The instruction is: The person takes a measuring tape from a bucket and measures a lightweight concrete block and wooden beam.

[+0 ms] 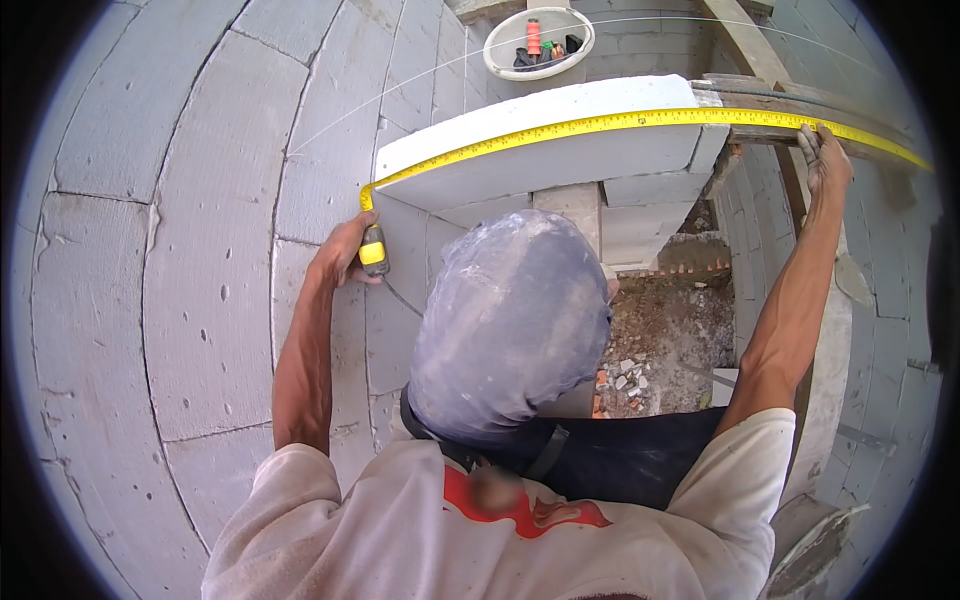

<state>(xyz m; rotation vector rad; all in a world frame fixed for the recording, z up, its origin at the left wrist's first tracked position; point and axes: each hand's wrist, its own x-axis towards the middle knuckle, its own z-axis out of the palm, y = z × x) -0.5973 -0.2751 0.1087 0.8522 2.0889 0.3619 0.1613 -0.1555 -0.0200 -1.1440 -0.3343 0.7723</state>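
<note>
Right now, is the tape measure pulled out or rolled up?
Pulled out: its yellow strip runs from the left hand past the right hand.

Head-worn view (wide, round-edged) looks forward, down.

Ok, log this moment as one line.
left hand: holds tape measure case | right hand: fingers at yellow blade | yellow blade: extended along white block | bucket: beyond white block

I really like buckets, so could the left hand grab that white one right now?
Probably not: the left hand is holding the tape measure, and the white bucket sits beyond the white block, seemingly too far without leaning.
</note>
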